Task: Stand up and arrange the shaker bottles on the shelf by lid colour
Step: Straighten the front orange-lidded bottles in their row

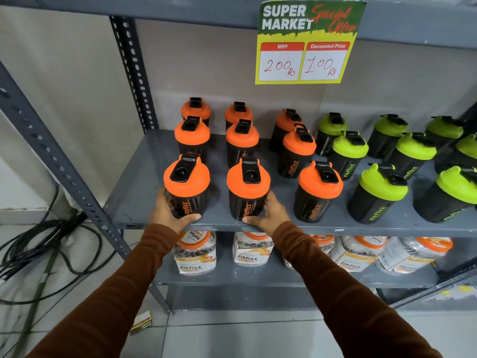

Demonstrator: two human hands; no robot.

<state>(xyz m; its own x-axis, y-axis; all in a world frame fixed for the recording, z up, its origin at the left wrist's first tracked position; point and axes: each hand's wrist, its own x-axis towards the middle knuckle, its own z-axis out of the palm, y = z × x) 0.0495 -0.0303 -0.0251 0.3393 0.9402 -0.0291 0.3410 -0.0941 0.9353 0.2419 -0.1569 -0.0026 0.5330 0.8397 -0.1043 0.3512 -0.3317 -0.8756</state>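
Hands at shelf [139, 202] front edge: left hand [170, 214] wraps front-left orange-lid shaker [186, 188], right hand [268, 211] wraps neighbouring orange-lid shaker [247, 189]. Black bodies, upright. Behind: more orange lids; green-lid shakers [379, 192] grouped right.

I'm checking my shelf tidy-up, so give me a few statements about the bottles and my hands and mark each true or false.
1. The left hand grips the front-left orange-lid bottle. True.
2. The right hand holds a green-lid bottle. False: it holds an orange-lid bottle.
3. Green-lid bottles stand to the right of the orange ones. True.
4. Several bottles lie on their sides. False: all stand upright.
5. The price sign shows a discounted price of 200. False: 100.
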